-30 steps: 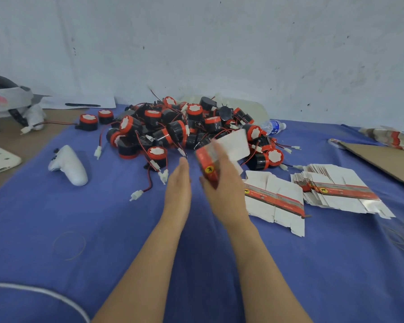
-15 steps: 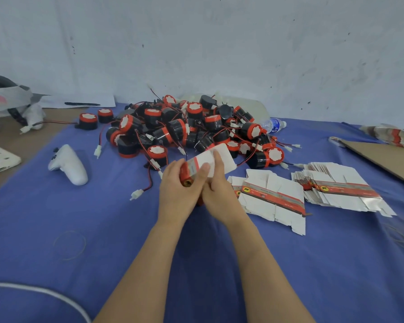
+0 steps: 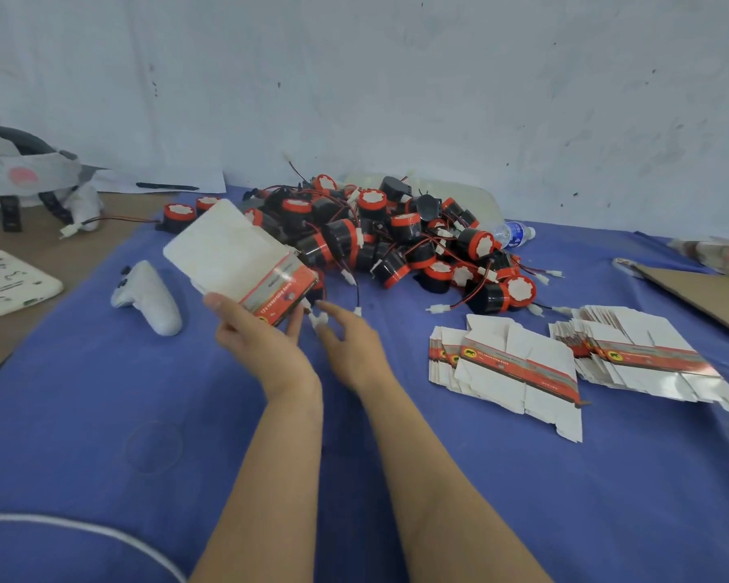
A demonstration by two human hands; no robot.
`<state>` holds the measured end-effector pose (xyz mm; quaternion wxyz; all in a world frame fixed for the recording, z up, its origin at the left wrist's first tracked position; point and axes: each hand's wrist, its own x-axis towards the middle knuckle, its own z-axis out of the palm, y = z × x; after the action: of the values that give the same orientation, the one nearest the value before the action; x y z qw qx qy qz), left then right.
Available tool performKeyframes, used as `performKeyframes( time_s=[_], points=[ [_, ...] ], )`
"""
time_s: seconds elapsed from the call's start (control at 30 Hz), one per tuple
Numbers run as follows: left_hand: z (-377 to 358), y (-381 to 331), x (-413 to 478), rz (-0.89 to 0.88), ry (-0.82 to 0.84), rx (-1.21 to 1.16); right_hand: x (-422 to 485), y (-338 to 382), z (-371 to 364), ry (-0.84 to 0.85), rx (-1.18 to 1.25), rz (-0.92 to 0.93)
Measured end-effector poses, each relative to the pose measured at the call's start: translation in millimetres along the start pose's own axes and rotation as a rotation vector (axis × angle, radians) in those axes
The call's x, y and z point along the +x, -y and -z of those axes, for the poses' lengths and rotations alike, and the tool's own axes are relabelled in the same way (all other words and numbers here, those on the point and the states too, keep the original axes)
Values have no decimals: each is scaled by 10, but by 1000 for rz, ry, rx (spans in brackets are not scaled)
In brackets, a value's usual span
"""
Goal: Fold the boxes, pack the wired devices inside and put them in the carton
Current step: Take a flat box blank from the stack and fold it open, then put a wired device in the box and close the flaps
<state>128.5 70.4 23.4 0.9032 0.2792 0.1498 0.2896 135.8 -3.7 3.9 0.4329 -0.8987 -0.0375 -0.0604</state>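
Near the middle, above the blue cloth (image 3: 102, 414), a folded box (image 3: 236, 258): white, with an orange and grey printed band along its near side, lifted and tilted, far-left corner highest. Gripped from below by the left hand (image 3: 262, 342), thumb out along the left edge, fingers curled up against the printed side.

Just right of it, the right hand (image 3: 350, 347), fingers stretched toward the far left, tips at a small white connector plug (image 3: 318, 319) on a red and black wire. Pinched or only touched: cannot tell.

Farther back, right of the box, a big heap of wired devices (image 3: 396, 241), black cylinders with orange caps, wires tangled, white plugs sticking out. Behind the heap's right edge, a clear water bottle (image 3: 516, 234) lying on its side.

Right of the hands, on the cloth, two fanned stacks of flat box blanks (image 3: 518, 372) (image 3: 640, 355), side by side. Beyond them, at the right edge, a brown cardboard sheet (image 3: 708, 296).

Left of the box, a white handheld controller (image 3: 148, 296) on the cloth. At the far left, on bare brown tabletop, a white tray (image 3: 5, 284) and a headset (image 3: 17, 178).
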Motion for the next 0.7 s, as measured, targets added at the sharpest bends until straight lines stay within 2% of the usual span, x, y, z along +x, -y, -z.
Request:
performKeyframes(
  time_s=[0.1,0.27,0.4,0.47,0.53,0.6,0.7],
  points=[
    [2,11,4,10,-10,-23,134,86,-126,-10,9,-62],
    [-8,103,-32,101,29,71,62,-131,510,-284,-147,-179],
    [8,239,-94,131,146,286,-168,-461,1211,-237,-448,-482],
    [32,287,-108,133,193,395,-259,-522,1360,-223,-524,-591],
    [51,306,-113,147,210,462,-274,-508,1343,-290,-545,-546],
    [52,299,-119,158,199,472,-239,-421,1199,-377,-472,-372],
    [56,295,-106,144,148,505,-98,-236,854,-313,-296,-161]
  ],
)
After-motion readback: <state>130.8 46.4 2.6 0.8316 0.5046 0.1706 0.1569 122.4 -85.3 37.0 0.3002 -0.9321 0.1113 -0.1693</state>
